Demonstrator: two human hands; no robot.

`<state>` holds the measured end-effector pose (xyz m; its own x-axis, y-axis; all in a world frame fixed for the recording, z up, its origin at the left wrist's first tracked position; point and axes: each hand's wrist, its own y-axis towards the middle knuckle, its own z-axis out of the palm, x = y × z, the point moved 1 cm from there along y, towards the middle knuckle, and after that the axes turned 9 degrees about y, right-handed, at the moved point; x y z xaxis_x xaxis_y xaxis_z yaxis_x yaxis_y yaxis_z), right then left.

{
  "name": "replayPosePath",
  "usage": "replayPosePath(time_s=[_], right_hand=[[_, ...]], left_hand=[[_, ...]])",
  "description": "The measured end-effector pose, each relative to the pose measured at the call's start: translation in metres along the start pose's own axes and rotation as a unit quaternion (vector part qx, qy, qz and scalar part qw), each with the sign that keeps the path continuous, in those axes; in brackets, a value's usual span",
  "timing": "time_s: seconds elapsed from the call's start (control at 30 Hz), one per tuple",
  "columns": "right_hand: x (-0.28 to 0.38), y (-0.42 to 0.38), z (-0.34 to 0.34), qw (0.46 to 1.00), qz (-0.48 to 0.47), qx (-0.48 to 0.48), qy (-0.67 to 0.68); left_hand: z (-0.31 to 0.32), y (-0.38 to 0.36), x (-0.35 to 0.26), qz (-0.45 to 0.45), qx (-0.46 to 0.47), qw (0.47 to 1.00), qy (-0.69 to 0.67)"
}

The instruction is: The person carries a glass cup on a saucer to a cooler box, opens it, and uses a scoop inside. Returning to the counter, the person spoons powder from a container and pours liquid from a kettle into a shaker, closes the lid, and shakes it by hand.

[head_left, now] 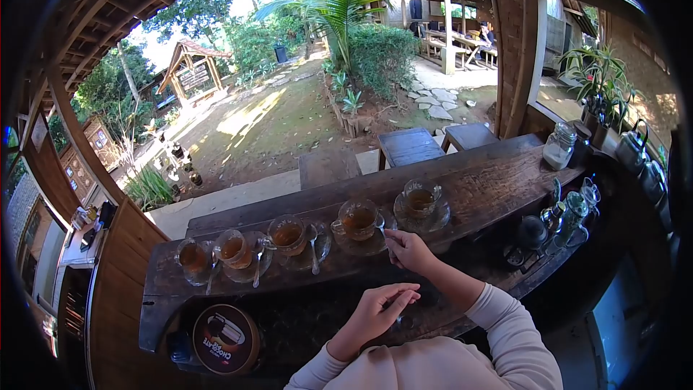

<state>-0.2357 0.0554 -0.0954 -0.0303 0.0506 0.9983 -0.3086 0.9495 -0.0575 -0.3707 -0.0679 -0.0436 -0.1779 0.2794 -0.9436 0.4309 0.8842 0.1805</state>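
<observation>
My right hand [411, 251] pinches the lower end of a teaspoon [380, 222], which lies along the right side of a glass cup of tea [358, 219] on its saucer. My left hand [377, 312] is held lower, over the dark inner side of the counter, with its fingers curled together; I cannot tell what is in them. To the left stand more tea cups [287, 235] on saucers, with a teaspoon [315, 251] and another spoon [258, 267] beside them. A further cup of tea [420, 199] sits on a saucer at the right of the row, no spoon visible.
The cups stand on a dark wooden counter [480, 182]. A round chocolate pie tin [225, 339] lies at lower left. To the right are a glass jar [559, 146], glass bottles [574, 209] and metal kettles [633, 146]. Wooden stools [410, 147] line the far side.
</observation>
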Motion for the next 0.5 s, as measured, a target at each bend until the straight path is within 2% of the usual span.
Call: replayPosePath(time_s=[0.03, 0.1, 0.5], right_hand=[[0.000, 0.000, 0.000, 1.000, 0.000, -0.001, 0.001], [0.001, 0.000, -0.001, 1.000, 0.000, 0.006, 0.005], [0.009, -0.018, -0.004, 0.999, -0.018, 0.005, 0.030]], left_hand=[[0.000, 0.001, 0.002, 0.000, 0.001, 1.000, 0.000], [0.002, 0.001, 0.006, 0.004, 0.034, 0.994, -0.108], [0.005, 0.004, -0.005, 0.007, 0.109, 0.988, -0.108]])
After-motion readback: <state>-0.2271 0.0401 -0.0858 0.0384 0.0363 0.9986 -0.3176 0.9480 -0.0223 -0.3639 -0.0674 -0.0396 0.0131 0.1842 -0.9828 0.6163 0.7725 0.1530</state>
